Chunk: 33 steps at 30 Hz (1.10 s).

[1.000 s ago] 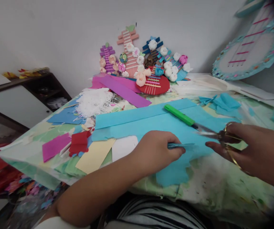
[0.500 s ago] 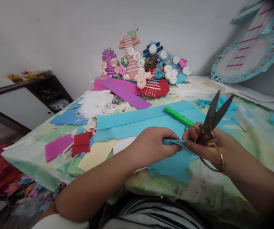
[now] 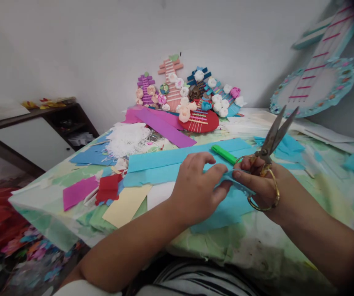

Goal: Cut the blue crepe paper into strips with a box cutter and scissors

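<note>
My right hand (image 3: 266, 181) has scissors (image 3: 271, 142) with gold handles hooked on its fingers. The grey blades point up and away, slightly apart. Its thumb and finger also pinch a small folded piece of blue crepe paper (image 3: 238, 181). My left hand (image 3: 195, 189) is at the left end of that piece, its thumb and a curved finger closed about the edge. Another finger arches above, off the paper. Beneath both hands lies a larger blue crepe paper sheet (image 3: 158, 162). A green utility knife (image 3: 224, 154) rests on it, just behind the hands.
Decorated paper instruments lean on the wall, including a red one (image 3: 209, 123) and a large pale-blue one (image 3: 315, 82). White shredded paper (image 3: 127, 139), a purple strip (image 3: 167, 129), a red piece (image 3: 107, 188) and a cream sheet (image 3: 126, 205) lie leftward. A cabinet (image 3: 35, 139) stands left.
My left hand has loosened from a tight pinch, with its fingers raised and more spread. The right hand keeps the scissors and the paper piece, shifted slightly left. The view has tilted up a little.
</note>
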Tool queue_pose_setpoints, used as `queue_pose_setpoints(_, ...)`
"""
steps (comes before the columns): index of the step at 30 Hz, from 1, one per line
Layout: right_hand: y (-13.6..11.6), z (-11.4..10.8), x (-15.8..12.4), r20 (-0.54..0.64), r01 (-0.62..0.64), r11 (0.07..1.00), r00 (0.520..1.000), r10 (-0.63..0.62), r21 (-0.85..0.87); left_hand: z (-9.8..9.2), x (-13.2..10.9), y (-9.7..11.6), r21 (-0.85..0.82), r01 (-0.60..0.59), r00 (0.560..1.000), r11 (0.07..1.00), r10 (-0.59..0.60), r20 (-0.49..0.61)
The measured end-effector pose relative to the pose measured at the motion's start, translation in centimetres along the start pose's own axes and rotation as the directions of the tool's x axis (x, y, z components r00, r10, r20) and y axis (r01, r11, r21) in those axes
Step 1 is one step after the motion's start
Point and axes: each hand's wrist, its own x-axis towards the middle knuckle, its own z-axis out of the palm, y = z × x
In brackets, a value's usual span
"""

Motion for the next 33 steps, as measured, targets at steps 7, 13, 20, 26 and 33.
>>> queue_pose_setpoints(7,-0.8,-0.5,-0.4,0.002,-0.117,0.99,0.993,0.117,0.074,-0.1,0.1,0.3,0.005,-0.044,0.999,0.999,0.044,-0.03)
queue_pose_setpoints(13,-1.1,-0.6,-0.8,0.015,-0.166,0.983,0.986,0.165,0.079,-0.8,0.1,0.1,0.048,-0.199,0.977,0.979,0.202,-0.065)
queue_pose_setpoints(20,-1.7,-0.7,-1.2,0.055,-0.187,0.982,0.981,0.185,0.019,-2.2,1.9,-0.4,-0.701,0.466,0.883,0.54,-0.243,0.401)
queue_pose_setpoints(26,-2.0,-0.7,-1.5,0.194,-0.262,0.963,0.95,0.245,0.063,-2.0,2.0,-0.8,-0.797,0.604,0.741,-0.018,-0.355,0.57)
queue_pose_setpoints(33,-2.7,-0.1,-1.5,0.179,-0.285,0.951,0.948,0.262,0.121,-2.2,1.7,-1.3,-0.737,0.643,0.629,-0.21,-0.405,0.664)
